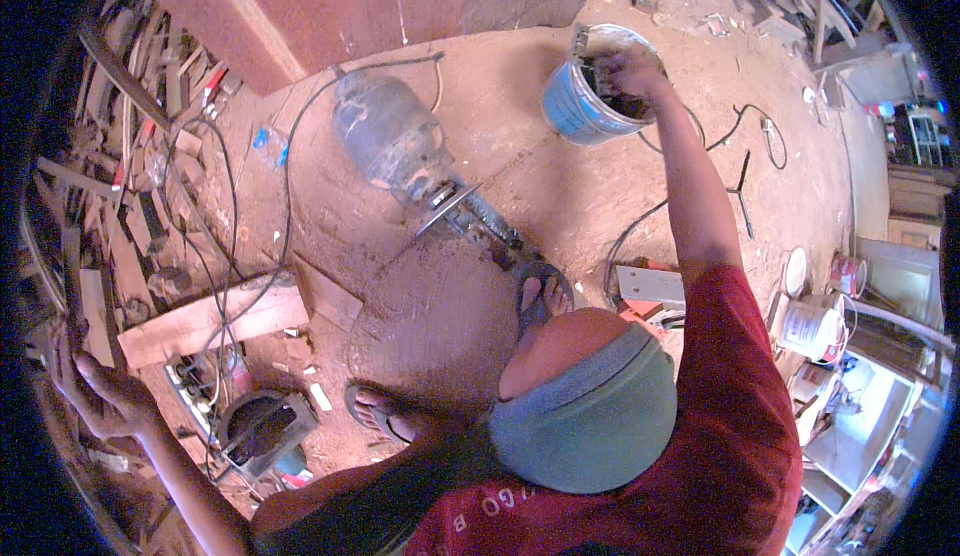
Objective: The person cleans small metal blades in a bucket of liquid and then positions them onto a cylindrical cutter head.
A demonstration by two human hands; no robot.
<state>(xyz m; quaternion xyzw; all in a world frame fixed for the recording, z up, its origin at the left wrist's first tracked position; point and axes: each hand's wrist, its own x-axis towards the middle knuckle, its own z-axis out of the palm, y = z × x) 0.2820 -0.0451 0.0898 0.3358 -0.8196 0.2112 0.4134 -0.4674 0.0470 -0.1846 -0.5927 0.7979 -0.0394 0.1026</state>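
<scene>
My right hand [628,78] reaches over the rim and into a blue-and-white bucket [572,108] on the dirt floor. The hand is blurred and its fingertips are lost against the bucket's dark contents, so I cannot see whether it grips anything. My left hand [105,396] is held out to the far left, empty, with its fingers apart, near scrap wood. Between my arms, a dusty grey electric motor [390,136] lies on the ground, with a thin round disc [450,210] on its shaft end. One sandalled foot [545,296] is beside the machine's near end.
Black cable [288,181] loops across the floor on the left. A plank [215,321] and an open metal box-like part [265,428] lie near my left forearm. Offcuts [125,206] are heaped along the left. White tubs [812,326] and a small red can [850,274] stand at right.
</scene>
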